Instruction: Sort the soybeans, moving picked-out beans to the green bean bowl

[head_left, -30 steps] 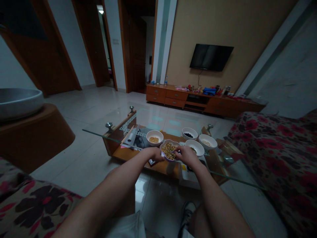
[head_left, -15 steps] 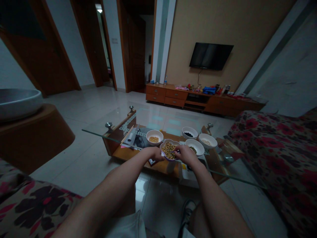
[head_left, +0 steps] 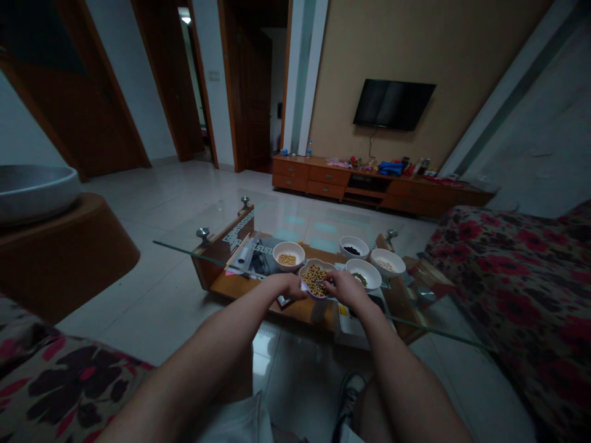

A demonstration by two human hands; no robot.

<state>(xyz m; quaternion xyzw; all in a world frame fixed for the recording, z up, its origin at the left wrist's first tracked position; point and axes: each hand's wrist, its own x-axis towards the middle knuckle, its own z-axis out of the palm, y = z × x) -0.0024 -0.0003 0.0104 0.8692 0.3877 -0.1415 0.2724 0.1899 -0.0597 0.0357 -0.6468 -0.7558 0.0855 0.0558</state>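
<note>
A pale, wavy-rimmed bowl point(head_left: 316, 298) of mixed yellow and dark beans point(head_left: 314, 280) is at the near edge of the glass table. My left hand point(head_left: 294, 287) is closed on the bowl's left side. The fingers of my right hand point(head_left: 340, 287) are pinched together over the beans at the bowl's right side. A small purplish bit shows at those fingertips, too small to name. Around it stand white bowls: one with yellow beans point(head_left: 287, 259), one with black beans point(head_left: 352, 250), one with green beans point(head_left: 360, 279) and one with pale contents point(head_left: 386, 264).
The glass tabletop point(head_left: 221, 209) rests on metal knobs over a wooden base. Papers point(head_left: 261, 255) and chopstick-like sticks point(head_left: 237, 251) show at the left, and a white box point(head_left: 351, 329) below. A flowered sofa point(head_left: 512, 264) is at the right; a TV cabinet point(head_left: 327, 175) stands beyond.
My right fingers have shifted very slightly left and down over the beans. My left hand and the bowls stay in place.
</note>
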